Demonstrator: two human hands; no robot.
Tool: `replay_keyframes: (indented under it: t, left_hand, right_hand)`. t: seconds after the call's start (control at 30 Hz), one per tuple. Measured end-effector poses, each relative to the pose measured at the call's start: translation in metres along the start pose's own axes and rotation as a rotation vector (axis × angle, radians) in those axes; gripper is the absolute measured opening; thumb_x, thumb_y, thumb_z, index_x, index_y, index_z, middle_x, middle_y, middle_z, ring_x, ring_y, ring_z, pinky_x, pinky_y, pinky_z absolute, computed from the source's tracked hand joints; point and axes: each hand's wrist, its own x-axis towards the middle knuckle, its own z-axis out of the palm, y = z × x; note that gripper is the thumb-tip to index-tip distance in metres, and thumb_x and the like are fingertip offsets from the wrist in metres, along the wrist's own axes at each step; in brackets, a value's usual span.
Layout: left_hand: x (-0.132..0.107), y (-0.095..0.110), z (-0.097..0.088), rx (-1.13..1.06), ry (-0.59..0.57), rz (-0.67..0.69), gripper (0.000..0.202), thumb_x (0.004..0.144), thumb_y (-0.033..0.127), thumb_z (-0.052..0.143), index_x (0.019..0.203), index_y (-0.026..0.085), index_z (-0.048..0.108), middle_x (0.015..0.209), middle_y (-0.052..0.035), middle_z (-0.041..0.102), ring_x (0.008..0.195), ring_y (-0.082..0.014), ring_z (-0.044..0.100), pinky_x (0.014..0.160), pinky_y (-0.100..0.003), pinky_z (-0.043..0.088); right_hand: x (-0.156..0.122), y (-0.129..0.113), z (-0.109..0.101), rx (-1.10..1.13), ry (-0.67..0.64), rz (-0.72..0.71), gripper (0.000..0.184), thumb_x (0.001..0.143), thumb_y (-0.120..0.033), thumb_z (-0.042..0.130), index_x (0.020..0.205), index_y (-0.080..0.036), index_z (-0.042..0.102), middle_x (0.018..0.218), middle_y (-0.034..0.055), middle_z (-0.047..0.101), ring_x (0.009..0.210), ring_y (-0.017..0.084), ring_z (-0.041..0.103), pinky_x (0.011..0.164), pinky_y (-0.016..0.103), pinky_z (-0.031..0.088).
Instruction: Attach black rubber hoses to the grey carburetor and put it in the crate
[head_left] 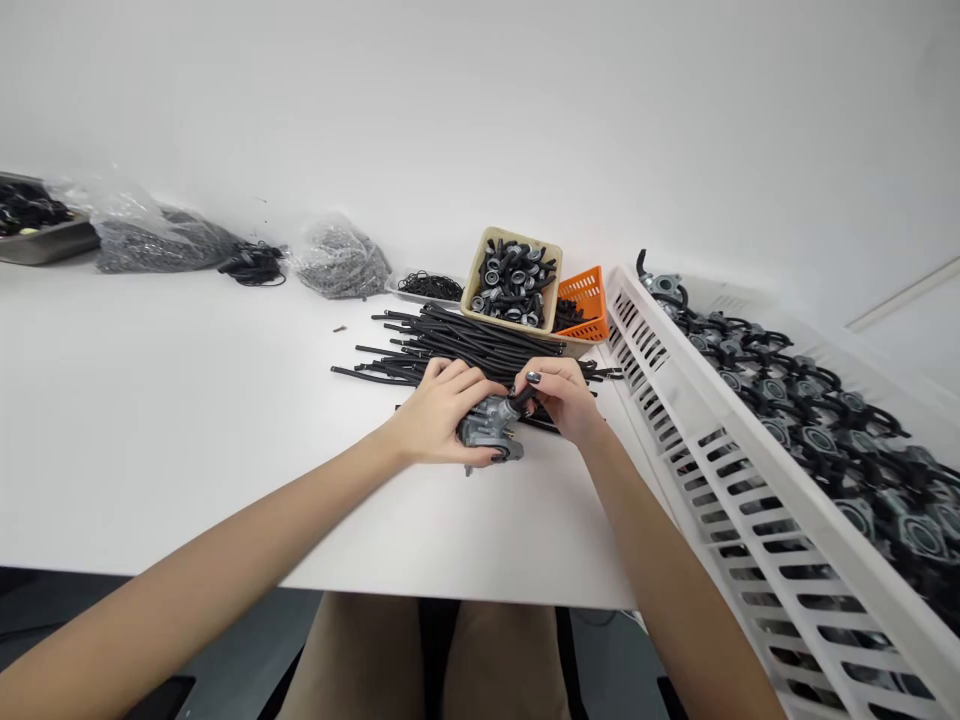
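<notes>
1 left hand [444, 408] clasps 1 carburetor [489, 425], and 1 right hand [564, 396] pinches its black sleeve [522, 399] between thumb and fingers. The carburetor lies in front of 1 tan bin [498, 321]. Relative to this bin: black tubes [465, 345], too overlapped to count, just in front; 1 orange basket [592, 329] beside it, right; 1 white crate [739, 415] farther right; 2 clear bags [337, 260] left.

Assembly workshop | you sit at a white bench [150, 430] | before you: black tubes [472, 345], a bin [504, 322] of fittings [517, 280] | to your right: a crate [750, 428] of metal units [821, 440]
</notes>
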Motion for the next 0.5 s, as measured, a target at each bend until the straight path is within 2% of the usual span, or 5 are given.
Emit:
replay_keyframes:
  t: [0.27,0.5]
  left_hand:
    - [-0.0029,-0.0059,0.0006,-0.005,0.006,-0.015,0.061,0.075,0.066,0.056,0.115,0.020,0.057,0.099,-0.0074,0.064,0.088,-0.0253,0.050,0.082,-0.040,0.028]
    - [-0.0024,-0.0055,0.0023,-0.024,0.001,-0.024,0.058,0.078,0.065,0.053,0.114,0.020,0.057,0.098,-0.0075,0.063,0.088,-0.0256,0.051,0.082,-0.041,0.028]
  right_hand:
    - [0.0018,-0.0009,0.0033,-0.057,0.009,-0.010,0.016,0.076,-0.031,0.074,0.079,-0.016,0.070,0.070,0.0000,0.063,0.053,0.008,0.052,0.050,0.021,0.043]
    - [0.0017,-0.0006,0.0005,-0.052,-0.030,0.005,0.020,0.076,-0.033,0.077,0.087,-0.017,0.068,0.076,-0.0018,0.059,0.058,0.007,0.053,0.054,0.019,0.044]
